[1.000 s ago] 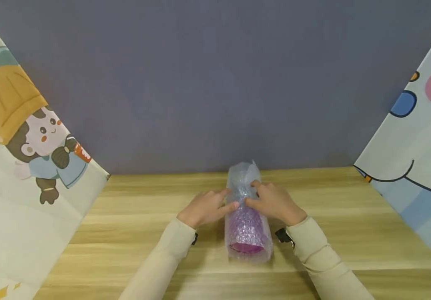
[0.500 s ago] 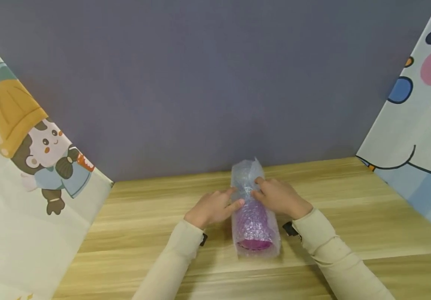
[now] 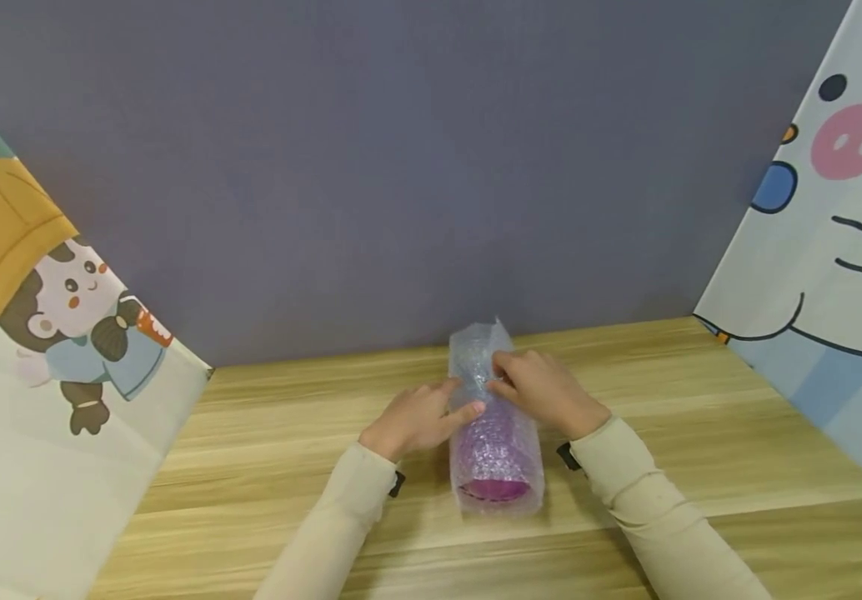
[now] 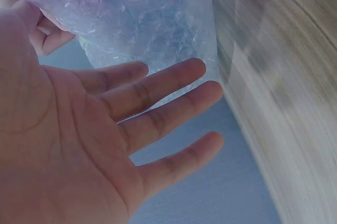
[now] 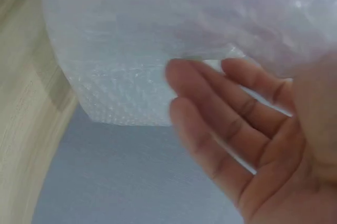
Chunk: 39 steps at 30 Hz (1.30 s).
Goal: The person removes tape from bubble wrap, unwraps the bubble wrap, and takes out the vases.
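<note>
A roll of bubble wrap [image 3: 497, 450] lies lengthwise on the wooden table, wrapped around a purple object [image 3: 494, 490] with a round magenta end facing me. Its kind is hidden by the wrap. My left hand [image 3: 416, 417] rests against the left side, thumb on top; the left wrist view shows its other fingers extended beside the bubble wrap [image 4: 142, 18]. On the right, my right hand [image 3: 551, 392] pinches the wrap's upper part between thumb and bent index finger. In the right wrist view its remaining fingers are loosely bent under the bubble wrap [image 5: 121, 50]; the thumb is mostly hidden.
A dark grey panel [image 3: 371, 183] rises behind the wooden table [image 3: 266, 467]. Printed side panels stand left [image 3: 11, 433] and right [image 3: 844, 275], with cartoon figures on them. The wrap's far end reaches close to the back panel.
The right index finger has bent closer to the thumb on the wrap. The left hand keeps its place against the roll. The head view has shifted and tilted slightly.
</note>
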Each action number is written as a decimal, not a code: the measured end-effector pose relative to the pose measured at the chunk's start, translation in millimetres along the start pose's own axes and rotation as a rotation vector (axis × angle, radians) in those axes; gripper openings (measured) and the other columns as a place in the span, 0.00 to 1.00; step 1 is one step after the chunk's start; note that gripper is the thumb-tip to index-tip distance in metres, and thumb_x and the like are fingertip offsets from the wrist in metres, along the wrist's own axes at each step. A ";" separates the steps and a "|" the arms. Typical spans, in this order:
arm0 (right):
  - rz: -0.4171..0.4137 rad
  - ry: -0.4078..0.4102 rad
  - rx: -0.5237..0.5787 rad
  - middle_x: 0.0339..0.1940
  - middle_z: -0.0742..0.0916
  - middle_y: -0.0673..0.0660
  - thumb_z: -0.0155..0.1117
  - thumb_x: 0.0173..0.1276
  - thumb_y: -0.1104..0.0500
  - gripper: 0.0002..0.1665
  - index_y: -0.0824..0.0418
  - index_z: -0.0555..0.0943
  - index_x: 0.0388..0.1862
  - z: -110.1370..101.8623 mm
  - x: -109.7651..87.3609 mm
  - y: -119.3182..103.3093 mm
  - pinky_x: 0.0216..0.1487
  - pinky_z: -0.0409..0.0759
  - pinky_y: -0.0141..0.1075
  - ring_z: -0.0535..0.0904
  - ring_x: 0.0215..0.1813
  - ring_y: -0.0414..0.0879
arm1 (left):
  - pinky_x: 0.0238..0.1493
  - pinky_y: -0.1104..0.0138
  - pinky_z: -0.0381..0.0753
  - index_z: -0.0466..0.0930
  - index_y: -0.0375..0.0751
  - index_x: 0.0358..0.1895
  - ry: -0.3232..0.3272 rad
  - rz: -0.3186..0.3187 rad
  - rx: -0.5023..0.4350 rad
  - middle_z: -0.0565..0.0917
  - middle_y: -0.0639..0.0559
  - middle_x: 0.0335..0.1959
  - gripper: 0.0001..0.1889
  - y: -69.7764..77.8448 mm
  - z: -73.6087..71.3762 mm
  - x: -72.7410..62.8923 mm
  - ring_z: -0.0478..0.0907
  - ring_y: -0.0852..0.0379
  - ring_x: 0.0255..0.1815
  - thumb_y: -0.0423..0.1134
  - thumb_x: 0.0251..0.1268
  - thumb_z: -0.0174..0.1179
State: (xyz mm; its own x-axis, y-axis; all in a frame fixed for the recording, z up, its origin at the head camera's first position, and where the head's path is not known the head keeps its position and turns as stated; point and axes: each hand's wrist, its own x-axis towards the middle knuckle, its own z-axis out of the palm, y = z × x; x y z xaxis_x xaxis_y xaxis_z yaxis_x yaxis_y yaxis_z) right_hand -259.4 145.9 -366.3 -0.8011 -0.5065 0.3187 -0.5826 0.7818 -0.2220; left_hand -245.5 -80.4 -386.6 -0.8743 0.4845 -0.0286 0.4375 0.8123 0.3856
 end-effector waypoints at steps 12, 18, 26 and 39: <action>-0.103 0.059 -0.112 0.26 0.88 0.49 0.70 0.70 0.53 0.09 0.55 0.81 0.35 3.8 6.3 -6.1 0.28 0.84 0.33 0.81 0.25 0.38 | 0.74 0.46 0.74 0.54 0.41 0.82 -0.054 -0.061 -0.085 0.72 0.36 0.73 0.50 0.0 -2.9 -6.7 0.76 0.36 0.70 0.78 0.71 0.34; -0.090 0.080 -0.134 0.22 0.85 0.48 0.70 0.70 0.55 0.09 0.56 0.81 0.31 5.1 6.8 -6.7 0.24 0.80 0.31 0.76 0.21 0.36 | 0.74 0.48 0.73 0.52 0.38 0.82 -0.071 -0.058 -0.110 0.72 0.35 0.74 0.52 0.4 -0.6 -4.9 0.74 0.37 0.72 0.78 0.71 0.32; -0.066 0.119 -0.167 0.17 0.80 0.50 0.67 0.72 0.60 0.11 0.60 0.79 0.28 8.1 6.3 -5.0 0.19 0.73 0.31 0.71 0.18 0.39 | 0.78 0.47 0.67 0.50 0.39 0.83 -0.076 -0.059 -0.119 0.67 0.38 0.78 0.52 1.0 2.1 -2.5 0.69 0.38 0.75 0.79 0.71 0.31; 0.006 0.064 -0.023 0.17 0.76 0.46 0.65 0.73 0.59 0.11 0.57 0.79 0.29 6.5 2.9 1.1 0.21 0.68 0.29 0.67 0.19 0.36 | 0.81 0.45 0.62 0.51 0.40 0.83 -0.099 -0.064 -0.124 0.62 0.40 0.80 0.52 1.9 3.7 -1.6 0.65 0.38 0.78 0.78 0.71 0.31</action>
State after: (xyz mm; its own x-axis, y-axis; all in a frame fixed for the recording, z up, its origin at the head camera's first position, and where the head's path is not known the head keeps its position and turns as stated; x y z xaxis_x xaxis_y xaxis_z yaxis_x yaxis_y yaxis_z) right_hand -263.3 142.9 -371.6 -0.7937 -0.4779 0.3762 -0.5739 0.7934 -0.2028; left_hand -242.6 -78.4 -389.2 -0.8719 0.4677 -0.1454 0.3470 0.7994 0.4905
